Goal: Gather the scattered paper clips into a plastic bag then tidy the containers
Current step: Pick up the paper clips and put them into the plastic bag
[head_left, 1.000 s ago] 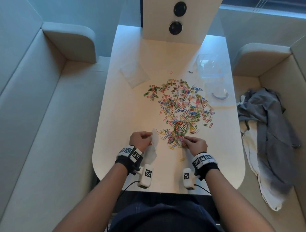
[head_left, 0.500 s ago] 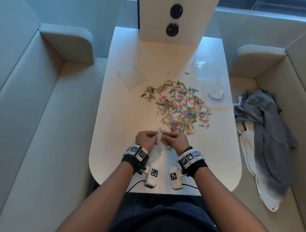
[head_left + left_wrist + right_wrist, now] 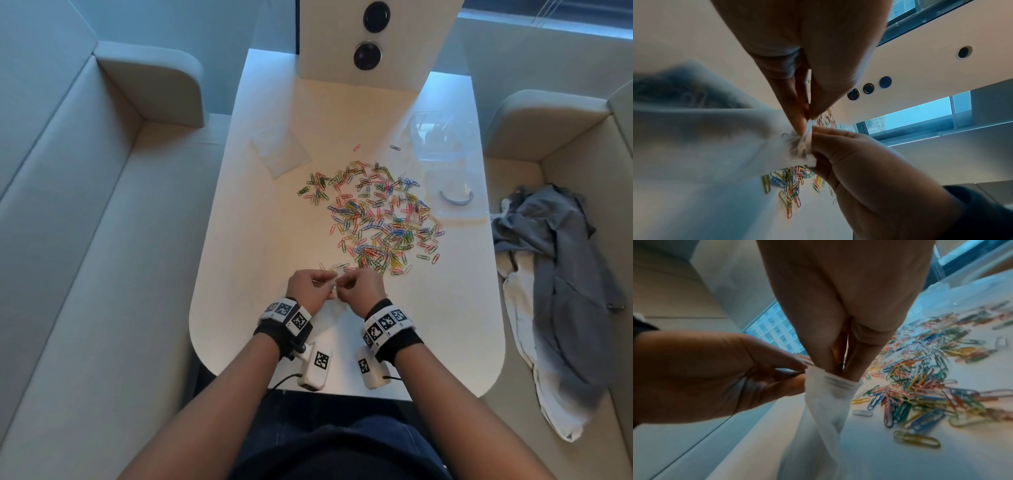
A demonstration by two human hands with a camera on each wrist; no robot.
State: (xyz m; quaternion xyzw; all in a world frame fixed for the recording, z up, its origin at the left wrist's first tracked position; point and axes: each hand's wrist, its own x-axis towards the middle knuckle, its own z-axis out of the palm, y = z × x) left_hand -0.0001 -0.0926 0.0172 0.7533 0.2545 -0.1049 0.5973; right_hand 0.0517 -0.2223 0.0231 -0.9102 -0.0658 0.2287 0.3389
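Bagging step: left hand [image 3: 310, 291] pinches the rim of the small clear plastic bag [image 3: 830, 402], holding its mouth up; right hand [image 3: 359, 291] has its bunched fingertips [image 3: 838, 368] pushed into that mouth, probably dropping clips, though none show in the pinch. The scattered coloured paper clips [image 3: 380, 219] lie just beyond the bag on the white table [image 3: 239, 274]. Next move likely needs the right hand out and back to the pile. The table's near edge lies close behind the bag; there is bare room left of it.

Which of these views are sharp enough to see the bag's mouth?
Head view: sharp and evenly lit, but the hands hide the bag. Left wrist view: the bag is a blurred foreground mass. Right wrist view: the rim is fairly sharp, while the paper clips smear toward the edge.
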